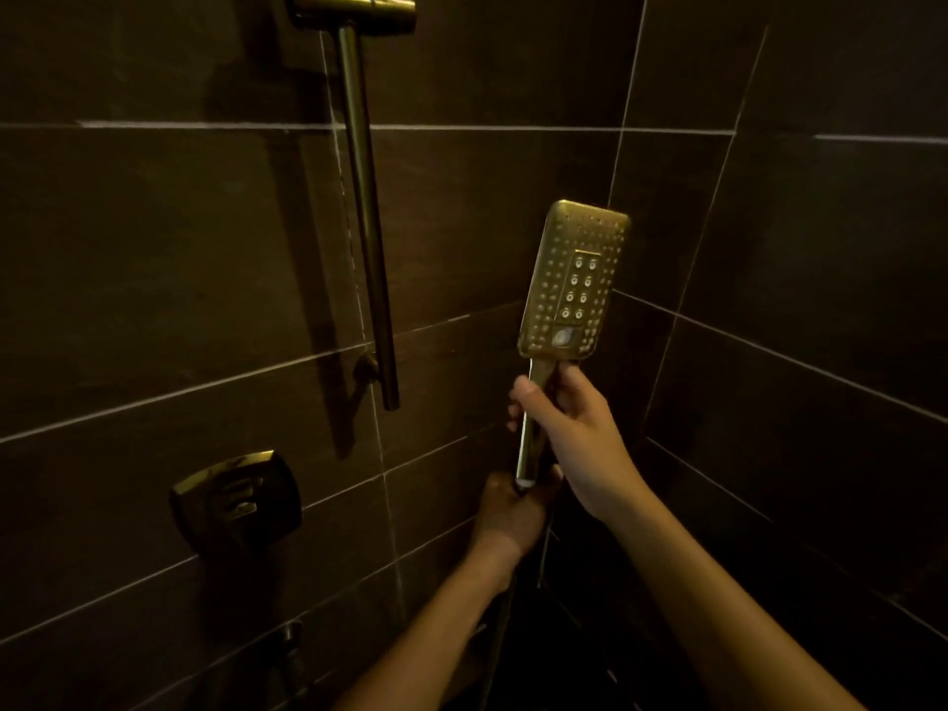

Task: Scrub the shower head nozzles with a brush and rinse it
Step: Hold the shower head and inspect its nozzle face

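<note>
A brass-coloured rectangular shower head (574, 279) stands upright in front of the dark tiled corner, its nozzle face turned toward me. My right hand (569, 428) grips its handle just below the head. My left hand (510, 505) holds the bottom end of the handle where the hose joins. The hose (544, 551) drops down into shadow below the hands. No brush shows anywhere in view.
A brass slide rail (367, 223) runs down the wall at left, with its holder bracket (354, 10) at the top. A square valve handle (236, 497) sits lower left, and a smaller fitting (287, 638) below it. Dark tiled walls (821, 300) meet in a corner behind the head.
</note>
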